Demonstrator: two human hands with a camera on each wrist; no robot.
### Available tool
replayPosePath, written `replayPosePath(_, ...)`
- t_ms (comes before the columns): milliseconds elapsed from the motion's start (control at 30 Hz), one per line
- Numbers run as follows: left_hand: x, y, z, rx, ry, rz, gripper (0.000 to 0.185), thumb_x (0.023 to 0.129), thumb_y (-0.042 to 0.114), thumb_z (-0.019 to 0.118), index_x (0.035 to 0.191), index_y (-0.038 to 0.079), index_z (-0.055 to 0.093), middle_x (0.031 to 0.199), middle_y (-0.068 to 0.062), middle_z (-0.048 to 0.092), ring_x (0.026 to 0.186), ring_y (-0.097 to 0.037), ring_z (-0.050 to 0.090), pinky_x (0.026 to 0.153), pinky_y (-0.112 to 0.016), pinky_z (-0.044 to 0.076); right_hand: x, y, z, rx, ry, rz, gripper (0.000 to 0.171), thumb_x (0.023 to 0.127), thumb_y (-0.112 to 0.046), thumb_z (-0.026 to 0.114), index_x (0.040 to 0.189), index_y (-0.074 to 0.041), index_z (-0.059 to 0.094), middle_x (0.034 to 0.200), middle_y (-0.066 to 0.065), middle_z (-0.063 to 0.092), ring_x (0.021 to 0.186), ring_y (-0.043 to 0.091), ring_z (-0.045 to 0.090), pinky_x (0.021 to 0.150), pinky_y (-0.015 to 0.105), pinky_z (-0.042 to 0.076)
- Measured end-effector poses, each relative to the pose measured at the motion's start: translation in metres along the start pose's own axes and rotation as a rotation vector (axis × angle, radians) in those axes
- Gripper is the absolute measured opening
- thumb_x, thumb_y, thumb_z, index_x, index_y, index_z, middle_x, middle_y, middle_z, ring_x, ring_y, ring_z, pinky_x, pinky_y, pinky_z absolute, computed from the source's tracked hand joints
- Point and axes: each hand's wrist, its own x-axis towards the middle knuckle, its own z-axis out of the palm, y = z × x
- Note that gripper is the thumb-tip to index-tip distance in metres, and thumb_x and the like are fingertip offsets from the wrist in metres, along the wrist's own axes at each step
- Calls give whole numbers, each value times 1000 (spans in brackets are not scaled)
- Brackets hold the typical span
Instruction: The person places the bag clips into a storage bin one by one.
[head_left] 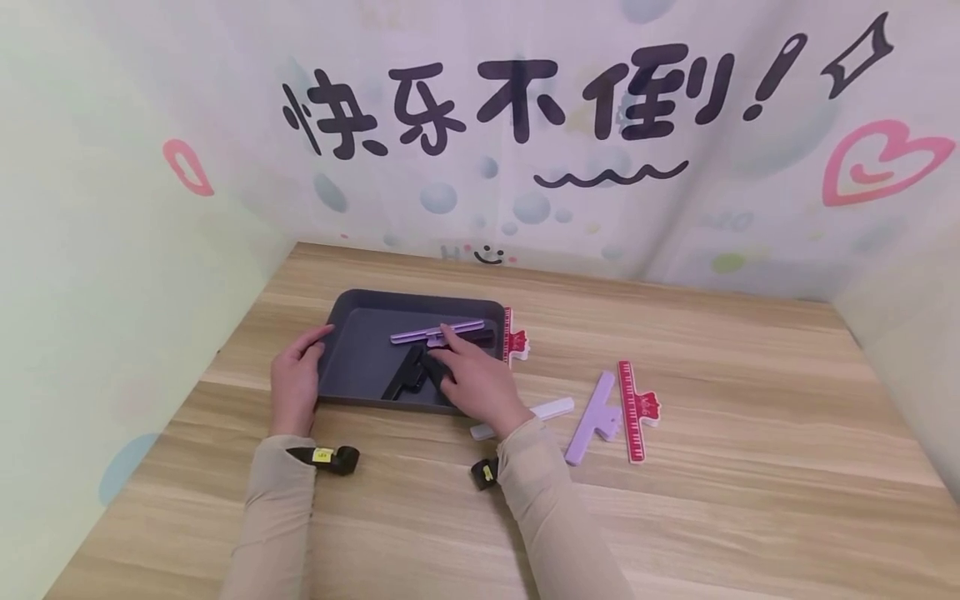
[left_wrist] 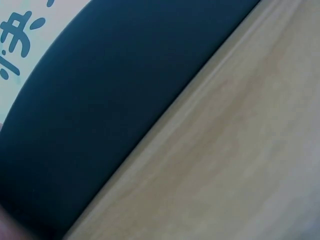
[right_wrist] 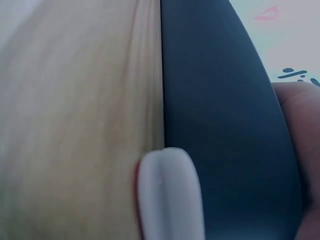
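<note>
One dark tray (head_left: 341, 310) lies under both hands. Inside it, at the right hand: one purple clip (head_left: 437, 332), one black clip (head_left: 403, 379). Right of that hand: two red ruler clips (head_left: 634, 408) (head_left: 513, 337), one purple clip (head_left: 592, 417), one white clip (head_left: 551, 409).

Both arms wear close-fitting beige sleeves that reach to the wrists, the left sleeve (head_left: 273, 517) and the right sleeve (head_left: 555, 508) alike in cloth and colour. Each wrist carries a small black camera unit with a yellow label, the left unit (head_left: 327, 457) larger in view than the right unit (head_left: 485, 473). Both hands are bare
</note>
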Motion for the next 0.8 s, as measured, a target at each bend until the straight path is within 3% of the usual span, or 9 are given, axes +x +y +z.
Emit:
replayPosePath(133,-1,0,0,0,4,-8,28,93,17,45,115,17,62,127,0,51,119,-10,41,100,-31,30,0,-2,0,-49,-19,-4,44,86,-28,54,129,-24,49,147,-1,19,127,16,32,82,32,47)
replayPosePath(267,-1,0,0,6,4,-6,27,93,17,45,114,17,63,126,2,52,118,-9,41,99,-29,31,0,-3,1,-59,-28,-1,51,86,-31,54,134,-24,41,147,-2,17,128,19,29,92,36,41)
replayPosePath(500,-1,0,0,6,9,-11,27,93,17,45,114,17,63,125,2,52,117,-9,42,99,-29,31,1,-3,1,-63,-23,3,56,86,-32,54,138,-24,35,147,-3,19,125,21,34,90,36,42)
replayPosePath(800,-1,1,-1,-5,4,3,27,93,17,45,114,16,63,125,2,52,118,-9,42,99,-28,30,-2,-6,-1,-83,-27,-21,34,87,-32,53,120,-28,58,147,-1,20,123,22,36,89,36,43)
